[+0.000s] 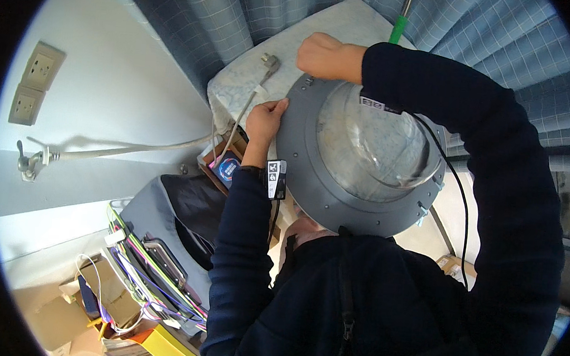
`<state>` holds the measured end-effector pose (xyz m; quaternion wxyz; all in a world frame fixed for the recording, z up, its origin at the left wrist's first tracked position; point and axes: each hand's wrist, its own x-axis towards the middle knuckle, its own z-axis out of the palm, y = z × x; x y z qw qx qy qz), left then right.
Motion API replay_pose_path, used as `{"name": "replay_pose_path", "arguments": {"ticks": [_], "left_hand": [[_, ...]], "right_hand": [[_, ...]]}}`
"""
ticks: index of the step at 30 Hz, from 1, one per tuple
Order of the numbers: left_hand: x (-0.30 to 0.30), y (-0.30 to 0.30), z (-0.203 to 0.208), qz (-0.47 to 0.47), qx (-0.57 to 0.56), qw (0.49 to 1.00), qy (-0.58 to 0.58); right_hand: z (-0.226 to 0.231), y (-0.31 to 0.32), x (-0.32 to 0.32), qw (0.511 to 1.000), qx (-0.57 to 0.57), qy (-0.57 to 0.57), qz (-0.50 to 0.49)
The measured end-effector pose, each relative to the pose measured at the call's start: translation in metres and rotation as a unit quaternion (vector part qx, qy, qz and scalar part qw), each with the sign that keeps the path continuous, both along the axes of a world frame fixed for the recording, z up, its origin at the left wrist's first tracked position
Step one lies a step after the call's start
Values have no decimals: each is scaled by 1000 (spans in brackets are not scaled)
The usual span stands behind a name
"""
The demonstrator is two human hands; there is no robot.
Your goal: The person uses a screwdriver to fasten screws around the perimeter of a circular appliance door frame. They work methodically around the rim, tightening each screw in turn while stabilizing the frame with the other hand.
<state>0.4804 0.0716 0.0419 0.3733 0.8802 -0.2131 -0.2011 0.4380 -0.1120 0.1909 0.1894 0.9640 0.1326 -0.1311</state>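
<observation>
A round washing machine door (298,179), a grey ring with several screws around a clear bulging glass bowl (367,137), is tilted in front of my body. Its far part lies over a cloth-covered top (349,20). My left hand (264,120) grips the ring's left rim, thumb on the upper face and fingers underneath. Closed into a fist, my right hand (330,55) is at the far left edge of the ring, just above a small metal fitting (309,81). What it holds, if anything, is hidden. My right forearm crosses over the glass.
A grey plug (270,62) and its cord lie on the cover. Left are wall sockets (37,83), a tap (32,160) with a hose, and a grey bag (163,216) beside cables. Blue checked curtains (197,13) and a green-ended rod (398,29) stand behind.
</observation>
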Motion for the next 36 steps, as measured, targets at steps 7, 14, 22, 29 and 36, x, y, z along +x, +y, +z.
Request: {"name": "replay_pose_path", "arguments": {"ticks": [7, 14, 22, 29, 36], "left_hand": [[-3, -2, 0, 7, 7, 1000, -10], [-3, -1, -2, 6, -13, 1000, -20], [-3, -1, -7, -1, -16, 999, -28], [-1, -1, -10, -1, -32, 999, -13], [-2, -2, -9, -3, -13, 1000, -23]], "right_hand": [[3, -2, 4, 967, 100, 51, -229], [-15, -16, -8, 979, 13, -70, 189], [8, -5, 2, 945, 185, 28, -268], [-23, -13, -10, 989, 127, -78, 4], [-16, -7, 0, 987, 131, -32, -88]]}}
